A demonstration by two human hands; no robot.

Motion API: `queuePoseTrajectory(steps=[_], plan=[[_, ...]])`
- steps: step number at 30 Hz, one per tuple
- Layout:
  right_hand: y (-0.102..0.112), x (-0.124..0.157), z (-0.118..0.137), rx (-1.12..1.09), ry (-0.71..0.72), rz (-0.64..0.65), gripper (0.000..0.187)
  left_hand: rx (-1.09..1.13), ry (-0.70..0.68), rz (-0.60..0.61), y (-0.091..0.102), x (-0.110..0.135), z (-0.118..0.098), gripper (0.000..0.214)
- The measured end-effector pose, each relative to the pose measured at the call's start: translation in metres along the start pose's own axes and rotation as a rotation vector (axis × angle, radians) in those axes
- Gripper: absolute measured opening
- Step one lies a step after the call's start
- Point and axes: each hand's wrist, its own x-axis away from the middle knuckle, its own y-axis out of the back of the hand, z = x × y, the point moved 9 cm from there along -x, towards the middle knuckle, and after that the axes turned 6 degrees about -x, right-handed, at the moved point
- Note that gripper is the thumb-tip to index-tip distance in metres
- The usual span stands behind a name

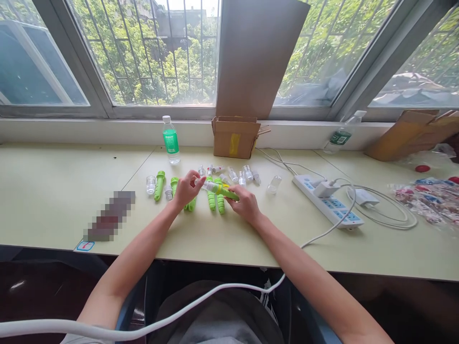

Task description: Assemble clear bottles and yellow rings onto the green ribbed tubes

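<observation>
My right hand grips the green body of a small pen-like tube, held level just above the table. My left hand pinches the clear cap end of the same tube. Under and beside my hands lie several more green tubes in a loose row. Behind them sit several small clear caps and a clear cup.
A green-labelled water bottle and an open cardboard box stand at the back by the window sill. A white power strip with cables lies to the right. Coloured packets lie at the far right. A blurred patch is on the left.
</observation>
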Motion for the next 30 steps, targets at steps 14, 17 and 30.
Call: queuePoseTrajectory(steps=[14,17,30], plan=[[0.01,0.001,0.004,0.081,0.099,-0.078,0.027,-0.032,0.018,-0.009,0.0,0.002,0.004,0.029],[0.01,0.001,0.006,0.102,0.11,-0.064,0.028,-0.027,0.03,-0.002,0.0,0.002,0.006,0.03],[0.002,0.0,0.01,0.04,0.119,0.039,0.034,-0.034,0.024,-0.001,0.0,0.002,0.007,0.029]])
